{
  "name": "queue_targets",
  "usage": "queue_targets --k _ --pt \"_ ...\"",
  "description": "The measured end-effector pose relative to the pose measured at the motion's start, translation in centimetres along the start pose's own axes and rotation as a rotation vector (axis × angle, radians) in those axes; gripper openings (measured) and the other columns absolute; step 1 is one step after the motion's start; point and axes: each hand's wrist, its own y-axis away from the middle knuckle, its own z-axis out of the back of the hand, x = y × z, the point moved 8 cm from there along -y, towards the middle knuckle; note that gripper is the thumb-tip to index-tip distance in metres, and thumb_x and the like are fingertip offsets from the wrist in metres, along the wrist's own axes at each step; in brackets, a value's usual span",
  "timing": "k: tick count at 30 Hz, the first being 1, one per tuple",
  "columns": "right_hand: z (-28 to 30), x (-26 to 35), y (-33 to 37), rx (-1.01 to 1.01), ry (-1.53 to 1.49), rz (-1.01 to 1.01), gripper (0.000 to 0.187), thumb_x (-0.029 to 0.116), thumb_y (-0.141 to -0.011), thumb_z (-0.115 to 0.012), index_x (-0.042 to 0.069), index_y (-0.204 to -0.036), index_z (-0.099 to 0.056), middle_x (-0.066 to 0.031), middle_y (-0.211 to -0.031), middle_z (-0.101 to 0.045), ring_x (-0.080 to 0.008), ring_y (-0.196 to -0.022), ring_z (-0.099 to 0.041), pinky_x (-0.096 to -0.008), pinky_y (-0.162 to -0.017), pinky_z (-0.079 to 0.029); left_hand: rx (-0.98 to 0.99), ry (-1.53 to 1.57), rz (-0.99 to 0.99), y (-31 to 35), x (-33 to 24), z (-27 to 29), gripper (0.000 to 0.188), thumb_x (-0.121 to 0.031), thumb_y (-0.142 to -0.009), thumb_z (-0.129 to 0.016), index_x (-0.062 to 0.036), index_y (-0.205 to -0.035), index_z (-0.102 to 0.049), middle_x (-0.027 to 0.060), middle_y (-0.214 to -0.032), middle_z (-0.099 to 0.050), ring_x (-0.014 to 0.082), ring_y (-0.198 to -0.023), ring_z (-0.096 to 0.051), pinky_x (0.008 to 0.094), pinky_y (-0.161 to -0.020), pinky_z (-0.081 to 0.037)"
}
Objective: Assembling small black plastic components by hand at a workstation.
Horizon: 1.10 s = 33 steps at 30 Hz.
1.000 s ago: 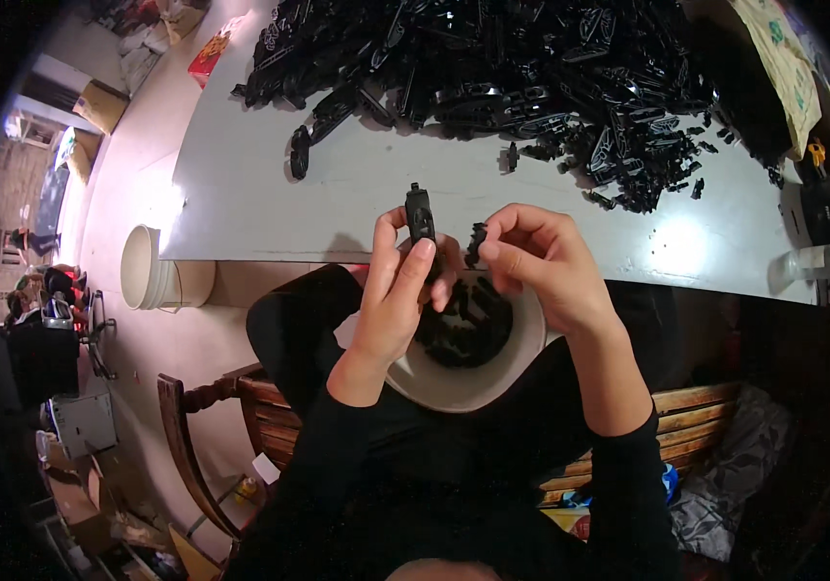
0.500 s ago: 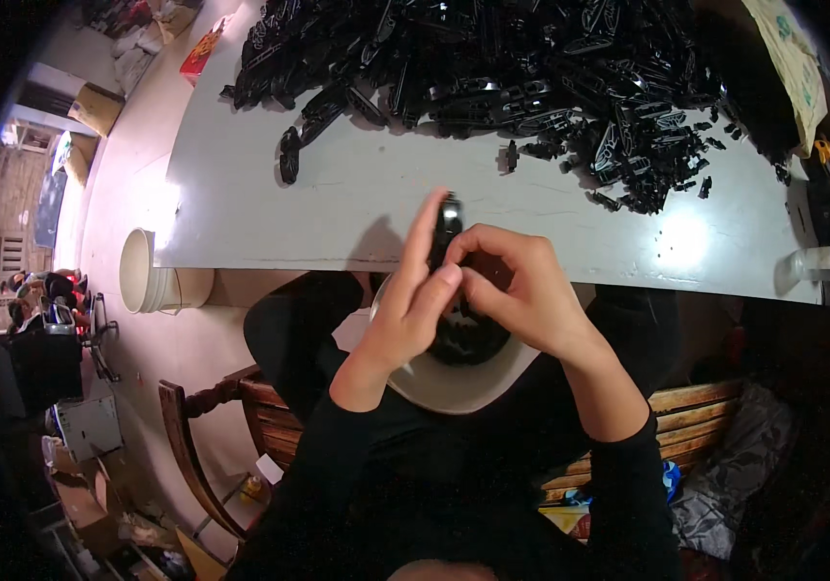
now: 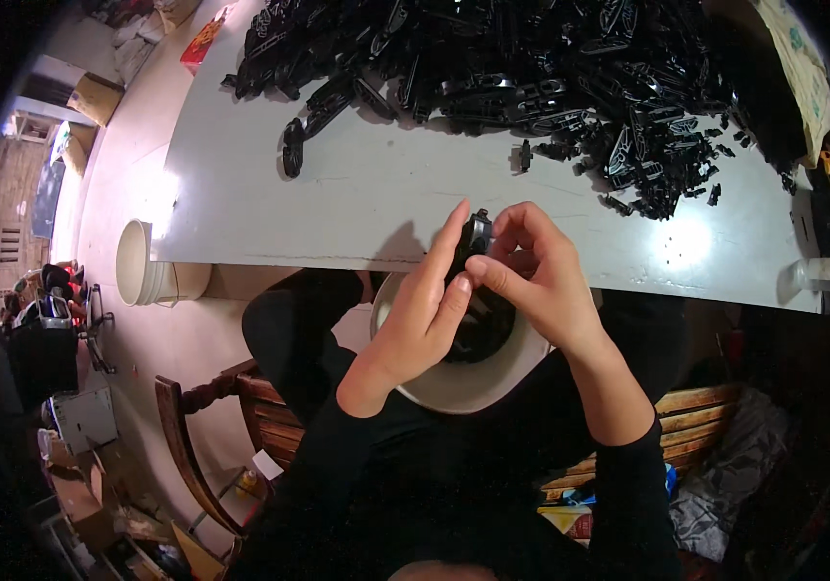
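Observation:
Over a pale bucket (image 3: 478, 399) between my knees, both hands work on one glossy black plastic part (image 3: 479, 232). My left hand (image 3: 420, 315) grips it from the left, fingers stretched along its side and thumb near its lower end. On the other side, my right hand (image 3: 553, 281) has its fingers curled and thumb tip against the part. Palms and fingers hide much of the part. Dark contents show inside the bucket. Beyond, a large heap of black plastic parts (image 3: 478, 87) covers the far side of the table, with smaller black pieces (image 3: 662, 179) at its right.
The grey table (image 3: 241, 218) has its near edge just ahead of my hands. A lone small black piece (image 3: 524, 155) and an oblong part (image 3: 292, 147) lie before the heap. A white bucket (image 3: 134, 261) stands left, a clear jar (image 3: 822, 271) right, a wooden chair (image 3: 187, 426) lower left.
Both hands have shifted slightly right with the black part, which is now tilted and more covered. My right fingers have moved up along its right side.

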Motion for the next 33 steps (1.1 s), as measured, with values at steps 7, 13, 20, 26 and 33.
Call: queue_targets --k 7,13,20,26,33 --pt "-0.6 0.3 0.0 -0.022 -0.252 -0.029 0.012 0.008 -0.08 -0.063 0.0 -0.078 -0.055 0.0024 -0.064 -0.053 -0.0019 -0.057 -0.044 -0.0173 -0.051 -0.036 -0.04 -0.078 -0.096 0.3 -0.8 0.4 0.057 -0.011 -0.09 -0.041 0.0028 -0.138 -0.015 0.0207 -0.14 -0.026 0.0284 -0.13 -0.027 0.033 -0.103 -0.023" --pt "-0.7 0.3 0.1 0.019 -0.269 -0.018 0.01 0.008 -0.083 -0.061 0.0 -0.081 -0.054 0.0027 -0.067 -0.054 -0.0023 -0.058 -0.046 -0.0172 -0.05 -0.036 -0.036 0.041 -0.037 0.3 -0.6 0.3 0.06 -0.014 -0.09 -0.043 0.0024 -0.139 -0.012 0.0212 -0.14 -0.023 0.0261 -0.131 -0.023 0.033 -0.104 -0.021" --pt "-1.4 0.8 0.2 0.066 -0.427 -0.036 0.012 0.01 -0.082 -0.062 0.003 -0.083 -0.053 0.0045 -0.067 -0.048 -0.0015 -0.057 -0.042 -0.0156 -0.049 -0.031 -0.011 0.173 0.17 0.7 0.6 0.2 0.059 -0.021 -0.093 -0.04 0.0018 -0.139 -0.011 0.0178 -0.138 -0.028 0.0195 -0.123 -0.033 0.0247 -0.095 -0.03" --pt "-1.3 -0.3 0.3 0.057 -0.323 -0.056 0.012 0.011 -0.083 -0.062 0.002 -0.081 -0.055 0.0046 -0.067 -0.051 -0.0015 -0.059 -0.044 -0.015 -0.051 -0.031 -0.026 0.183 0.144 0.8 0.8 0.0 0.058 -0.019 -0.093 -0.039 0.0032 -0.138 -0.011 0.0196 -0.139 -0.026 0.024 -0.129 -0.028 0.0308 -0.103 -0.022" --pt "-2.1 0.7 0.9 0.001 -0.503 -0.016 0.01 0.01 -0.084 -0.06 0.002 -0.081 -0.054 0.004 -0.067 -0.051 -0.0016 -0.059 -0.044 -0.0151 -0.051 -0.031 -0.12 0.073 0.076 0.8 0.4 0.5 0.056 -0.016 -0.093 -0.039 0.0026 -0.139 -0.012 0.0187 -0.133 -0.035 0.0226 -0.117 -0.042 0.0295 -0.096 -0.031"
